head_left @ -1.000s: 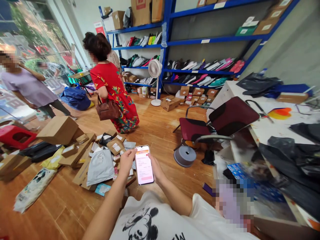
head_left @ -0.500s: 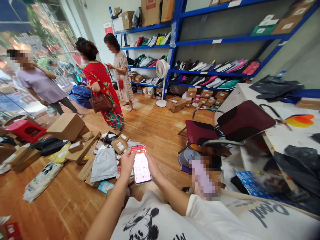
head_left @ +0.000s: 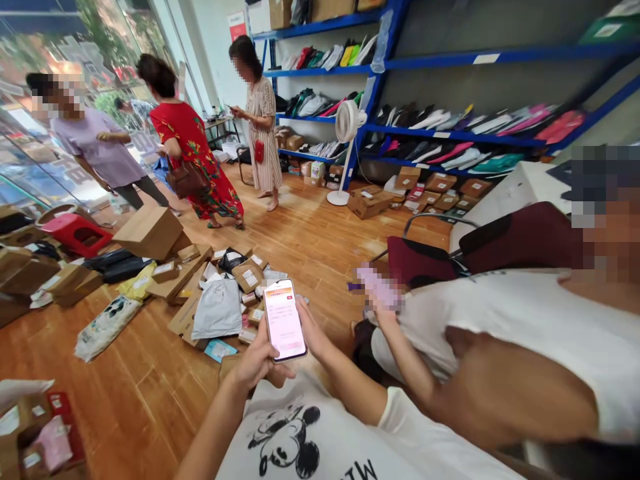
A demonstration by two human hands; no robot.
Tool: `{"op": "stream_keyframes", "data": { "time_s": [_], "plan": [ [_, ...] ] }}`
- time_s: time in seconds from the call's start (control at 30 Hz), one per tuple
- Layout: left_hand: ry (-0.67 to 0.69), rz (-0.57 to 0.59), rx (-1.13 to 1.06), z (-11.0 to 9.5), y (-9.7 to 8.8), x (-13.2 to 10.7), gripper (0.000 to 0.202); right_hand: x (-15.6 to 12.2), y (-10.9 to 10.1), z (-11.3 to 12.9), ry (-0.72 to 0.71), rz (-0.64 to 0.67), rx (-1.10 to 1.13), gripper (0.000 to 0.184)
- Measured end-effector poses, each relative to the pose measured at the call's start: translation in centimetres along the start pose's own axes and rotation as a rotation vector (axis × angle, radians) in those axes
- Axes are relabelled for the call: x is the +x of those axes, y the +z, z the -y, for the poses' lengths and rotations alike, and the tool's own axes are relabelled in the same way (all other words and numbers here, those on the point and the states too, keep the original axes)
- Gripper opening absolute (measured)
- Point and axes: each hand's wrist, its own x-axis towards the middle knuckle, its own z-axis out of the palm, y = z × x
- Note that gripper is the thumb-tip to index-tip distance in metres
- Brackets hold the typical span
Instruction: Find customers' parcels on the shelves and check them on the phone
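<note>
Stool [head_left: 63, 228], just one, red, well left of the left hand [head_left: 257, 350]. One grey mailer [head_left: 217, 310], closer on that side. Left hand's pinching one phone [head_left: 286, 323] near its lower corner, thumb in front; right hand [head_left: 311, 327] curls against its right edge, can't tell if it's gripping. One fan [head_left: 347, 121] beyond that hand, one white-shirted person [head_left: 520, 320] to its right. Since last frame: left hand's lower on the phone, screen's changed, person's more in view.

One clearly visible phone [head_left: 285, 321], one fan [head_left: 346, 123]
</note>
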Motion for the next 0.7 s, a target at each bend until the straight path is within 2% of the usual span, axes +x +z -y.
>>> {"op": "stream_keyframes", "data": {
  "time_s": [0.13,0.2,0.3,0.37,0.5,0.7],
  "plan": [
    [0.03,-0.078,0.053,0.0,-0.2,0.1,0.112,-1.4,-0.6,1.2,-0.196,0.094,-0.293,0.037],
    [0.037,-0.084,0.069,0.1,-0.5,0.1,0.112,-1.8,-0.9,1.4,-0.234,0.122,-0.372,0.039],
    [0.057,-0.074,0.075,0.3,-0.7,-0.1,0.112,-2.2,-0.9,1.2,-0.156,0.23,-0.268,0.044],
    [0.068,-0.043,0.049,0.3,-0.7,-0.3,0.11,-2.3,-0.7,0.9,-0.129,0.246,-0.213,0.046],
    [0.07,-0.007,0.02,0.3,-0.7,-0.6,0.107,-2.7,-0.5,0.6,-0.153,0.189,-0.221,0.048],
    [0.064,0.036,0.035,0.4,-0.8,-1.0,0.108,-3.3,-0.7,0.8,-0.211,0.27,-0.27,0.064]
  ]
}}
